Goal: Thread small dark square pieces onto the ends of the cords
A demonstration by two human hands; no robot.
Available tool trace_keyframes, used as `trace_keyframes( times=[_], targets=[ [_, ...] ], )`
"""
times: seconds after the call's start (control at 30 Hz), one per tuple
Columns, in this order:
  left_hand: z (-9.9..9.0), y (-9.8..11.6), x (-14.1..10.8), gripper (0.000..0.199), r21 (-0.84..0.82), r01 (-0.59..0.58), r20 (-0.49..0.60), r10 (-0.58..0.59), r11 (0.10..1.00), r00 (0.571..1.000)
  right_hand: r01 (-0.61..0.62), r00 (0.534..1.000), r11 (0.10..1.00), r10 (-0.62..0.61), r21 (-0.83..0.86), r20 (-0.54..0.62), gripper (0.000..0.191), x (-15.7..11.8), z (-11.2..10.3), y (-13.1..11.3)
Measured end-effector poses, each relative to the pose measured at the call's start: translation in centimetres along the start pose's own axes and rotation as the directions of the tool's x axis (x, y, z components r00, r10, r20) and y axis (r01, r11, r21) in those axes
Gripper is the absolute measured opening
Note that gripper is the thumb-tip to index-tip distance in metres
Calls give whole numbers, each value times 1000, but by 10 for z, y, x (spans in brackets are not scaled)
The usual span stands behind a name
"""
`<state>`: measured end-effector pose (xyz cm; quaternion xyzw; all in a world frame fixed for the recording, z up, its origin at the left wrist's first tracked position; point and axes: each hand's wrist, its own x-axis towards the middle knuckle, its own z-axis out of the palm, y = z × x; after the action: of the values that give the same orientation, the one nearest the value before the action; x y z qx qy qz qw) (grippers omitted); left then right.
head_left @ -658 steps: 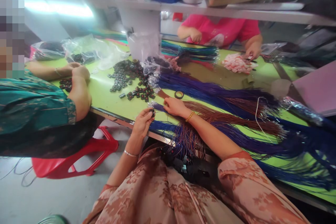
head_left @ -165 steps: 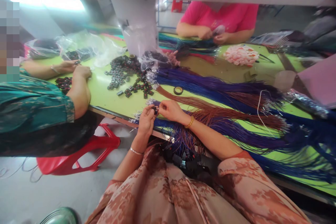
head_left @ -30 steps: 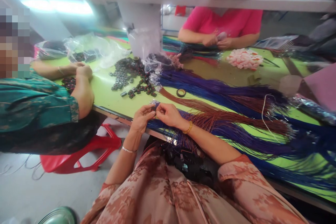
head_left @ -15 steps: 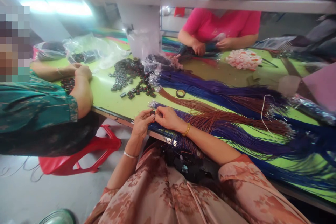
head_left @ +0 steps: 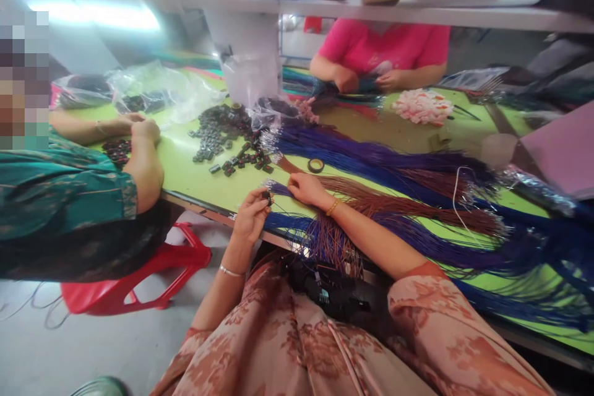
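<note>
My left hand [head_left: 251, 218] pinches a small black plastic connector housing [head_left: 266, 198] between thumb and fingertips, over the table's near edge. To its right, my right hand [head_left: 306, 188] is closed, its fingertips down at a purple wire bundle [head_left: 281, 189] with silvery metal ends. Whether a wire is caught in those fingers is too small to tell. Brown wires [head_left: 357, 192] run rightward from behind that hand. Loose blue and purple wires [head_left: 325, 238] hang over the table edge under my right wrist.
Black connector pieces [head_left: 223, 136] lie in a pile on the green table [head_left: 185, 167]. A tape roll [head_left: 315, 165] lies beyond my right hand. One co-worker's hands [head_left: 145, 128] are at left; another person in pink [head_left: 385, 49] works opposite. A red stool [head_left: 139, 278] stands below left.
My hands were together at the black connector housing. Now the right hand has moved away rightward to the wire bundle, while the left keeps the housing. The whole view has shifted slightly.
</note>
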<state>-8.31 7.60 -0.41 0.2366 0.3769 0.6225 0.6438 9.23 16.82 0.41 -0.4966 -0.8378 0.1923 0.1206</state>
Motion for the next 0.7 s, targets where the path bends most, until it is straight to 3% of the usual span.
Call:
trace_keyframes(
  times=[0.23, 0.33, 0.53, 0.7],
  targets=[
    [0, -13, 6, 20, -81, 53, -18, -55, 995, 998, -11, 996, 1000, 9, -26, -91, 14, -3, -7, -2],
    [-2, -17, 8, 19, -73, 45, -37, -47, 996, 998, -16, 992, 995, 28, 94, -123, 11, -2, -11, -9],
    [-1, -21, 10, 22, -95, 26, -59, -31, 995, 998, 113, 986, 913, -55, 392, -156, 9, 1, -12, -31],
    [1, -22, 9, 22, -79, 25, -53, -30, 997, 998, 95, 993, 876, -47, 473, -112, 12, -15, -6, -38]
  ],
)
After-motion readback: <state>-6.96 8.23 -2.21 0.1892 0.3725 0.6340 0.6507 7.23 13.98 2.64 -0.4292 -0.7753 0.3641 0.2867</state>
